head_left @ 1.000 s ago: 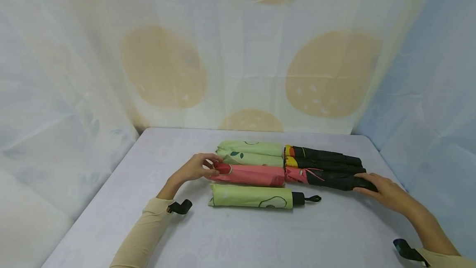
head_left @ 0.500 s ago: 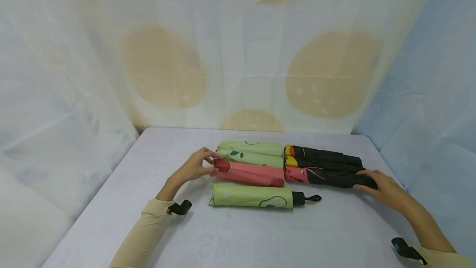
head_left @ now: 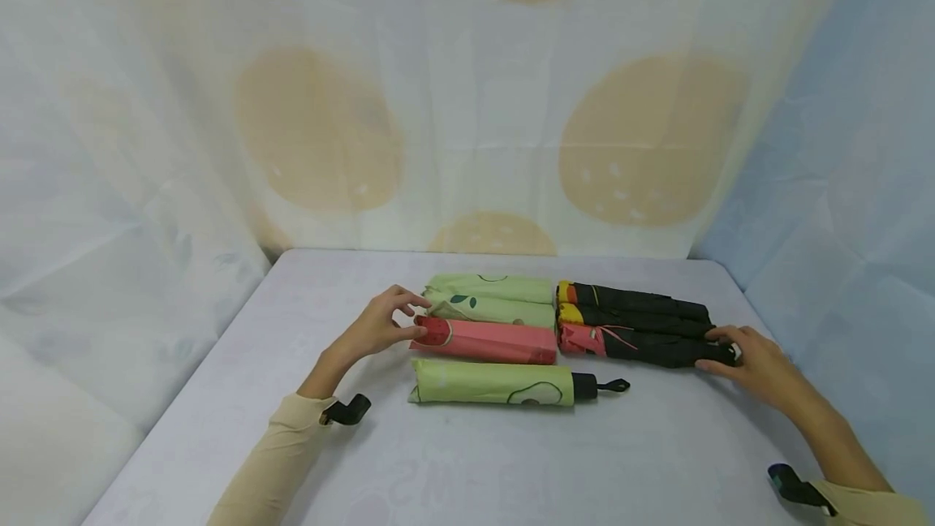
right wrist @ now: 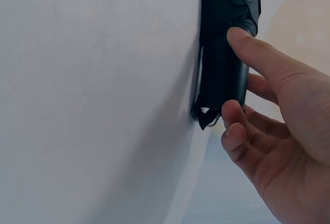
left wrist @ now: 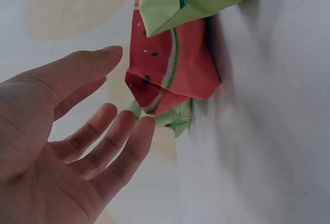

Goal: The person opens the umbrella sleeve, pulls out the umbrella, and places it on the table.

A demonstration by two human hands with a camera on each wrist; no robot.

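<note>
A red watermelon-print folded umbrella (head_left: 485, 341) lies in a row of folded umbrellas on the table. My left hand (head_left: 412, 316) hovers at its left end, fingers spread. In the left wrist view the hand (left wrist: 129, 84) is a small gap away from the red umbrella (left wrist: 170, 69). My right hand (head_left: 719, 350) holds the handle end of the nearest black umbrella (head_left: 657, 347). The right wrist view shows the thumb (right wrist: 247, 46) on the black handle (right wrist: 221, 74) and the fingers curled round its end.
Two green umbrellas (head_left: 491, 289) (head_left: 500, 312) lie behind the red one. Two more black umbrellas (head_left: 635, 299) (head_left: 635, 320) lie at the back right. A green avocado-print umbrella (head_left: 493, 384) lies in front. The grey table (head_left: 467, 461) is walled by patterned fabric (head_left: 467, 104).
My left hand has let go of the red umbrella's end and spread its fingers. My right hand has shifted the black umbrella's handle slightly back and left, closer to the row.
</note>
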